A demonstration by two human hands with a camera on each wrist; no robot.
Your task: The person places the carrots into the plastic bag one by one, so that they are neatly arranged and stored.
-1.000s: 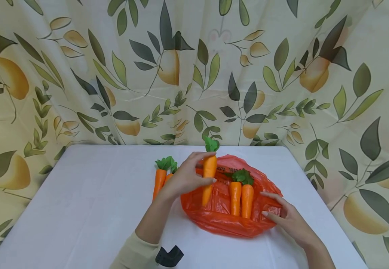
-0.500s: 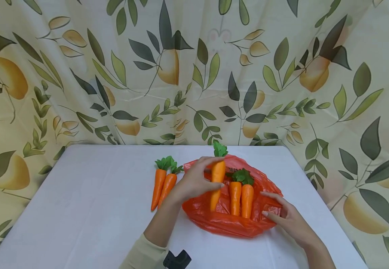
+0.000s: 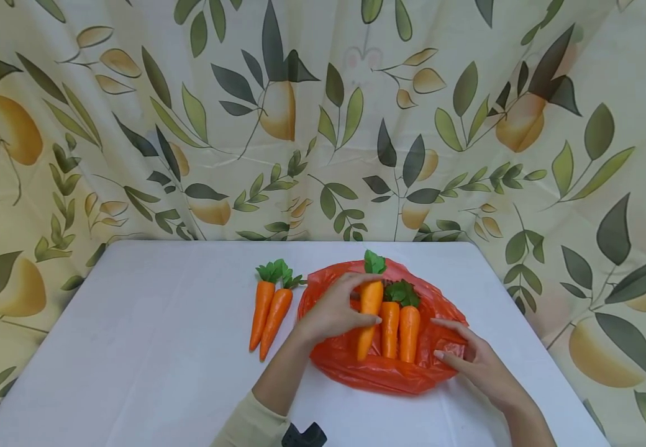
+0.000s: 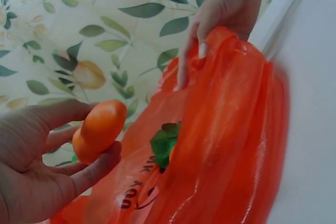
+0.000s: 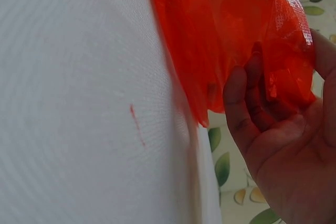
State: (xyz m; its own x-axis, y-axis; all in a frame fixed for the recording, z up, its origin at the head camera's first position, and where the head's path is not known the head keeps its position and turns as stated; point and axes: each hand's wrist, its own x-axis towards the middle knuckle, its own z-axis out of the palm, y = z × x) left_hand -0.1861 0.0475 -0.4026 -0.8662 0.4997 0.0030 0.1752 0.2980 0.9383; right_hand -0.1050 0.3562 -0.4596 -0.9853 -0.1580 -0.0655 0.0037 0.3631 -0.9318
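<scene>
Centrally, over a translucent red plastic bag (image 3: 370, 377), a tapered orange carrot with bright green leaves (image 3: 371, 302) was pinched between thumb and fingers of the left hand (image 3: 333, 313), leaves at the far end, its long axis roughly parallel to two orange carrots with dark green tops (image 3: 409, 334) just to its right inside. The bag's right rim was gripped by the right hand (image 3: 478, 357), farther off. Two slender orange carrots (image 3: 276, 316) were laid beside the bag on a white cloth-covered table (image 3: 161, 347), backed by a fruit-patterned curtain (image 3: 328, 37).
</scene>
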